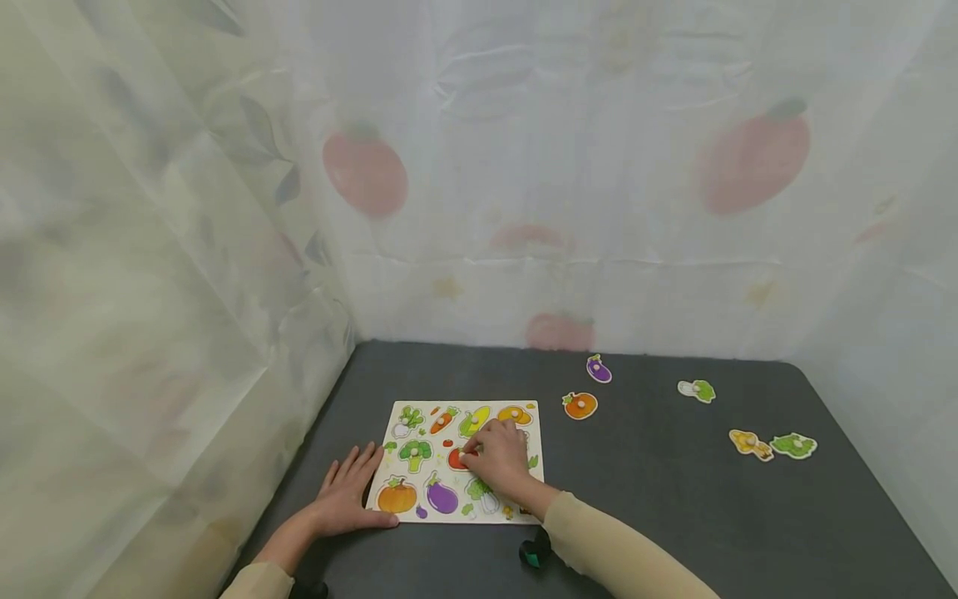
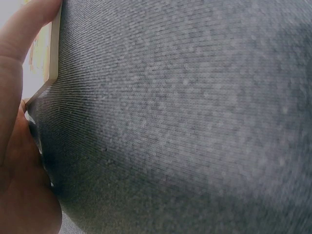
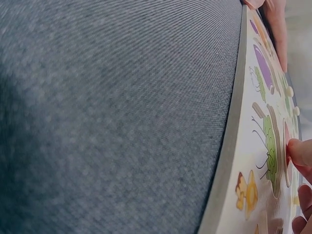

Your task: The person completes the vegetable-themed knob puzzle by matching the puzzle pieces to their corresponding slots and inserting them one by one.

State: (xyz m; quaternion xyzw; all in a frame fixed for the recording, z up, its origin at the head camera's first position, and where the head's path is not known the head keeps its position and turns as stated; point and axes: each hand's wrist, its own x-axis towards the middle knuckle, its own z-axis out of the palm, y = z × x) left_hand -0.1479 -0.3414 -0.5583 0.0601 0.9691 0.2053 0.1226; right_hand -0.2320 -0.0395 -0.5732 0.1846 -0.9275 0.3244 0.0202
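A white vegetable puzzle board point(image 1: 419, 477) lies on the dark table. My left hand point(image 1: 349, 492) spreads its fingers along the board's left edge, with the thumb at the near left corner. Over the board's right half, my right hand point(image 1: 500, 457) pinches the red tomato piece point(image 1: 456, 459) at its slot. In the right wrist view the thumb tip point(image 3: 295, 148) touches the red piece, and its knob is hidden. Knobbed radish point(image 1: 405, 423), carrot point(image 1: 443, 422), corn point(image 1: 474, 421) and broccoli point(image 1: 415, 453) pieces sit in the board. Printed pumpkin and eggplant pictures show in the near row.
Right of the board lie loose eggplant point(image 1: 599, 368), pumpkin point(image 1: 580, 406) and bok choy point(image 1: 697, 390) pieces. Farther right, a yellow piece point(image 1: 751, 445) touches a green piece point(image 1: 795, 446). A small black object point(image 1: 535, 551) shows below my right wrist. Printed curtains point(image 1: 584, 208) surround the table.
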